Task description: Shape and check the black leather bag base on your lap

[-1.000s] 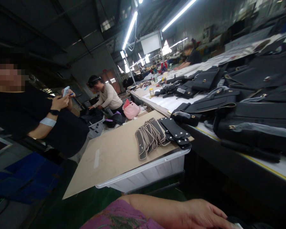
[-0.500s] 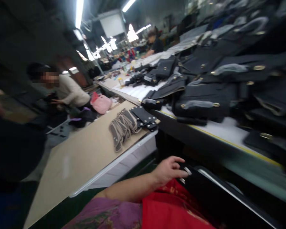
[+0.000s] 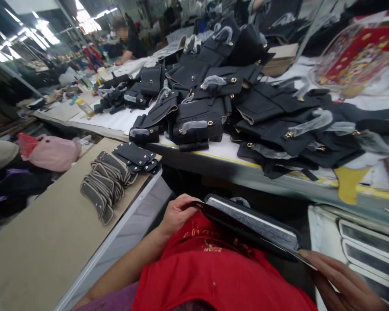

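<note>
A black handbag (image 3: 246, 224) lies across my lap, against a red apron (image 3: 214, 268). Its dark flap stands up toward me, and behind the flap show a grey inside and a pale strip along the edge. My left hand (image 3: 178, 214) pinches the flap's left corner between thumb and fingers. At the other end, my right hand (image 3: 340, 276) holds the flap's right corner, thumb on top. The bag's lower part is hidden behind the flap and the apron.
Left, a tan board (image 3: 48, 229) carries stacked grey-backed pieces (image 3: 100, 185) and black studded pieces (image 3: 134, 155). Ahead, a long white table (image 3: 227, 149) bears many black bags (image 3: 197, 116). Framed panels (image 3: 372, 246) lie at right. A person (image 3: 131, 41) works far back.
My view has swung right and down. The right hand has come into view, holding the flap's right corner. My left hand, fingers spread at the studs before, now pinches the left corner.
</note>
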`<state>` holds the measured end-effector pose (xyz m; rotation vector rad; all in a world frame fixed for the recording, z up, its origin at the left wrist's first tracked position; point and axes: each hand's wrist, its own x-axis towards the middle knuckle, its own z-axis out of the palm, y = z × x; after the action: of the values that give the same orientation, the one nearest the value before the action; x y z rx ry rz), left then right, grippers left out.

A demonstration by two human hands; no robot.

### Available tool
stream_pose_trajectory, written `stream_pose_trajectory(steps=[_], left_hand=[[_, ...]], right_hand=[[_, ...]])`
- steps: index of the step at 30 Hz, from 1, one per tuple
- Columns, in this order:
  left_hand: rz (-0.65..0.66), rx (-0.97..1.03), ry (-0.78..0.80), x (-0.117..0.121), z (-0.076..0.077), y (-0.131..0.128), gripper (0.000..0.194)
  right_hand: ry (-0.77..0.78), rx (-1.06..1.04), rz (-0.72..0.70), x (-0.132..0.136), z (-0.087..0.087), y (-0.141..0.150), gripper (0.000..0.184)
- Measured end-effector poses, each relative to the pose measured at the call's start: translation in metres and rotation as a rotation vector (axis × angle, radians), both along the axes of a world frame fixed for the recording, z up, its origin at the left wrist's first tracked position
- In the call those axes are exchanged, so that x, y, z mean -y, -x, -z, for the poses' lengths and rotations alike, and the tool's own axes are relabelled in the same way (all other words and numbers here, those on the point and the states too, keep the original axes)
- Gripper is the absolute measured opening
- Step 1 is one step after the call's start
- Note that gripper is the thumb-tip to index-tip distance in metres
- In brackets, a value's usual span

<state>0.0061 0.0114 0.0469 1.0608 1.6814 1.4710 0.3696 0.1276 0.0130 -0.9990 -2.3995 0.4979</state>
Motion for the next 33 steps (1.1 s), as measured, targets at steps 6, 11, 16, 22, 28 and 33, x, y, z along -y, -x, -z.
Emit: stream_pose_trajectory(steps=[6,11,16,22,28,33], left_hand=[[-0.003,0.352,0.135,0.0,0.009,-0.007,0.031],[0.074,0.502,0.176,-0.007,0.007,-0.013,0.027],[0.077,0.511,0.204,-0.012,0.003,-0.016,0.019],[-0.065,0.53,0.397,-0.008,0.004,-0.023,0.034],[-0.06,0.564,0.576,-0.009,-0.001,-0.026,0.056],[-0.082,0.532,0.577,-0.014,-0.003,-0.031,0.046]], right_hand=[[0.309,-0.047,0.095,0.0,-0.024,0.015,0.026],[0.564,-0.1,0.214,-0.001,-0.023,0.012,0.033],[0.622,-0.1,0.259,-0.005,-0.015,0.009,0.032],[0.737,-0.131,0.173,-0.001,-0.022,0.016,0.026],[0.755,-0.065,0.182,0.0,-0.018,0.01,0.023],[0.747,-0.096,0.247,-0.006,-0.016,0.006,0.027]])
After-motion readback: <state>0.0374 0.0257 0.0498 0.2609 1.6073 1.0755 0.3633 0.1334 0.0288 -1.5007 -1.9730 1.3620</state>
